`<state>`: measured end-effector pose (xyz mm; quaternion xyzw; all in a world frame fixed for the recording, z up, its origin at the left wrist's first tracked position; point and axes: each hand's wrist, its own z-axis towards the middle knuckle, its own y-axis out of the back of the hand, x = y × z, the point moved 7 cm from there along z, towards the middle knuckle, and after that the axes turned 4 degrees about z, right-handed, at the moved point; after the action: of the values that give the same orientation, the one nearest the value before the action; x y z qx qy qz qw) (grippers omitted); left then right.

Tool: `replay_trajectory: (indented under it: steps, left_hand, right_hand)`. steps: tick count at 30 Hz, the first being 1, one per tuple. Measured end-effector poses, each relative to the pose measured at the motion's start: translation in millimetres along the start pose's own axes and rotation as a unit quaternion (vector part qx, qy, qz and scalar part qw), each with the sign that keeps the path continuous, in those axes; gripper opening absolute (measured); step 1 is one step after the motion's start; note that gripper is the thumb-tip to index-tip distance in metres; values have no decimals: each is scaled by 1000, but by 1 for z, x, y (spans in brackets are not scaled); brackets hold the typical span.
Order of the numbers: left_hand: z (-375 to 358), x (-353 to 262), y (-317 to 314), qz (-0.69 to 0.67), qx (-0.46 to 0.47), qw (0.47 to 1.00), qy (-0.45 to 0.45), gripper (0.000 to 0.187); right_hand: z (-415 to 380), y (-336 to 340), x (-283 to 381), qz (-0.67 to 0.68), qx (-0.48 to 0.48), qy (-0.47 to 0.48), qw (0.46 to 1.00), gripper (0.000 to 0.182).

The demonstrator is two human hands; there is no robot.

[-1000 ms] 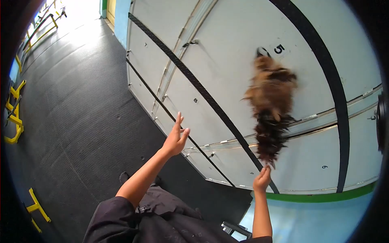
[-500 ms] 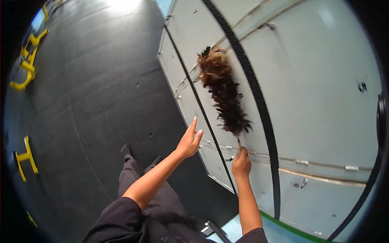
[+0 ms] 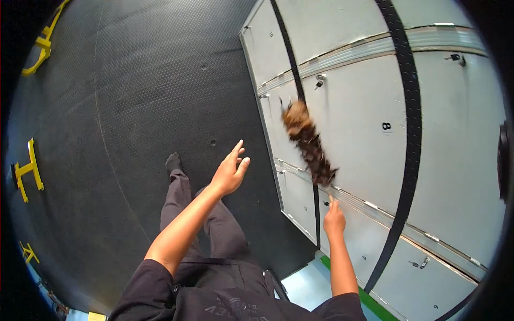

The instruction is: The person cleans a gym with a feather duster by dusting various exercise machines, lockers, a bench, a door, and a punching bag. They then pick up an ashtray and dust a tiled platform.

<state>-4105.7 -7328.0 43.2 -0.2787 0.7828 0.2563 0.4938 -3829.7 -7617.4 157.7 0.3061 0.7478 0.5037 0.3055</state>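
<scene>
My right hand (image 3: 333, 219) grips the thin handle of a brown and black feather duster (image 3: 308, 141). Its feathers lie against the white locker doors (image 3: 353, 107), near a door corner with a small latch. My left hand (image 3: 230, 171) is held out over the dark floor with its fingers spread, holding nothing. It is well left of the lockers and touches nothing.
Black bands (image 3: 408, 134) run across the numbered locker doors; one door shows an 8 (image 3: 386, 127). The dark textured rubber floor (image 3: 134, 96) has yellow markings (image 3: 27, 170) at the left. A green strip and pale blue surface (image 3: 305, 283) lie at the locker base.
The view has swung down and along the lockers. The duster has moved lower on the doors. My left hand stays raised and spread.
</scene>
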Motion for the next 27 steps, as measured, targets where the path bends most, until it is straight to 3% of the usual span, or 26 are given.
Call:
replay_trajectory:
  steps: [1, 4, 5, 7, 9, 12, 16, 18, 20, 24, 27]
  left_hand:
    - [-5, 9, 4, 7, 1, 1000, 8, 64]
    - [-17, 42, 10, 1, -5, 999, 37, 62]
    - [-21, 45, 11, -1, -5, 999, 38, 61]
    - [-27, 49, 8, 7, 4, 999, 44, 61]
    - [-31, 52, 3, 14, 20, 998, 50, 62]
    - [-31, 56, 3, 6, 29, 998, 60, 63]
    - [-13, 73, 35, -15, -12, 998, 68, 64]
    - [1, 89, 57, -12, -49, 997, 56, 63]
    - [9, 102, 75, 0, -80, 995, 53, 62]
    - [11, 131, 88, 3, -89, 993, 74, 62]
    - [2, 166, 84, 4, -84, 992, 91, 62]
  right_hand:
    - [-9, -15, -6, -38, 79, -32, 996, 19]
    - [-15, -26, -7, -108, 146, -6, 983, 24]
    - [-8, -19, 3, -110, 146, -5, 983, 24]
    - [22, 10, 37, -77, 50, 12, 996, 39]
    - [50, 31, 77, -77, 28, 94, 992, 56]
    - [83, 26, 106, -58, -4, 142, 988, 61]
    - [110, -40, 104, -180, 102, 174, 963, 58]
    - [126, -96, 90, -292, 206, 195, 914, 52]
    - [146, -121, 108, -309, 201, 208, 906, 46]
    - [187, -146, 175, -223, 79, 206, 949, 45]
    - [220, -190, 190, -271, 125, 199, 934, 39]
